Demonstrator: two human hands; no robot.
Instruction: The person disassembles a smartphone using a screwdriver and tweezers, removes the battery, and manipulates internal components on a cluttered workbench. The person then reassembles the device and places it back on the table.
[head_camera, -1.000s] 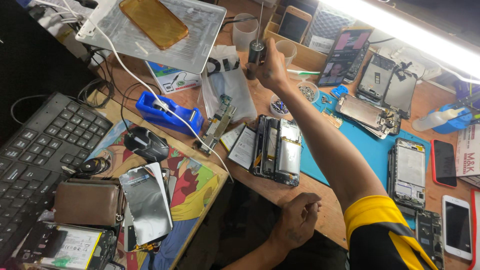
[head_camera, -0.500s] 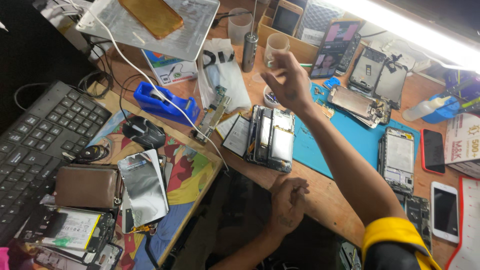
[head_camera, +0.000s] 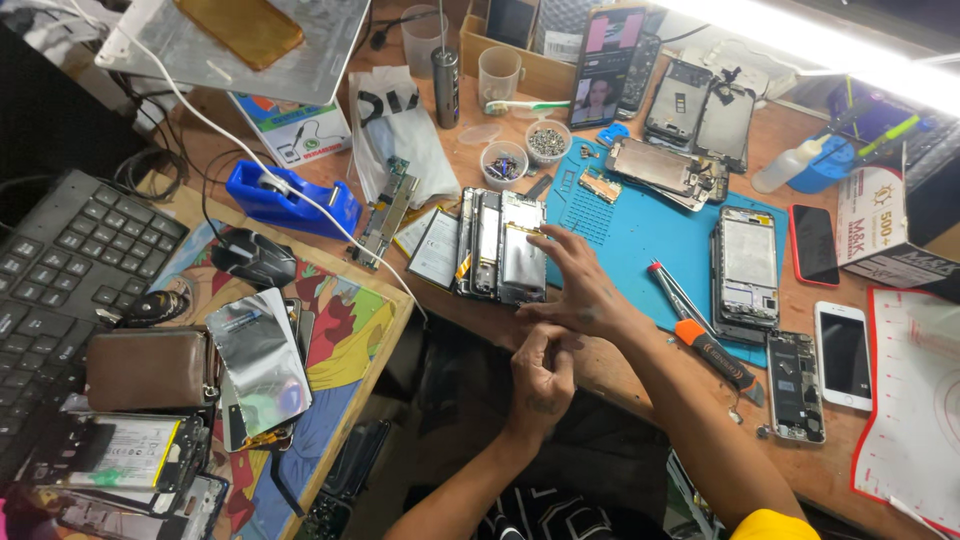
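Observation:
My right hand (head_camera: 578, 288) lies at the desk's front edge with its fingers spread. The fingertips touch the silver battery of an opened phone (head_camera: 495, 245) that lies face down beside the blue work mat (head_camera: 640, 225). My left hand (head_camera: 540, 378) is just below it at the table edge. Its fingers are curled, its knuckles press against the heel of my right hand, and nothing shows in it. An orange-handled screwdriver (head_camera: 700, 335) lies on the mat's front edge, to the right of my right forearm.
Several dismantled phones lie on and around the mat. Two small cups of screws (head_camera: 503, 160) stand behind the opened phone, with a metal cylinder (head_camera: 446, 85) further back. On the left are a blue tape dispenser (head_camera: 275, 200), a mouse (head_camera: 252, 258), a keyboard (head_camera: 70, 270) and a brown wallet (head_camera: 145, 368).
My right hand came back from the metal cylinder at the far side and settled on the opened phone. My left hand rose from my lap to the table edge.

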